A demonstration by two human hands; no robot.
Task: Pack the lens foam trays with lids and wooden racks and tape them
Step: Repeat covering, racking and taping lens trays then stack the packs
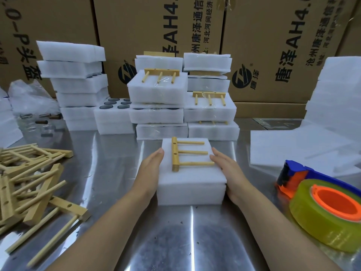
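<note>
Steel table point(175, 241) runs along the near edge, with both forearms reaching over it. At the near right edge lies a yellowish roll of tape point(322, 218) on an orange core, fitted in a blue and orange dispenser point(300, 171). By the left edge sprawls a loose pile of racks point(33, 184).

In the middle sits the foam tray point(191, 194) under its lid point(197, 174), and a wooden rack point(174, 155) lies on top, bar to the left, three pegs pointing right. The left hand point(151, 169) lies against the pack's left side and the right hand point(228, 173) against its right. On each, the fingers are straight and together, pressed flat to the foam.

Farther right lie loose foam sheets point(293, 149). Behind the pack stand the finished packs point(158, 90) in stacks, some with racks taped on top. Left of them is an open tray point(115, 112) showing dark round lenses, then a leaning foam stack point(78, 83).

Cardboard boxes point(273, 45) line the far edge, printed sideways "唐泽AH4." with a round logo marked "唐泽"; smaller lines begin "沧州唐泽通信" and "河北河间经济".
</note>
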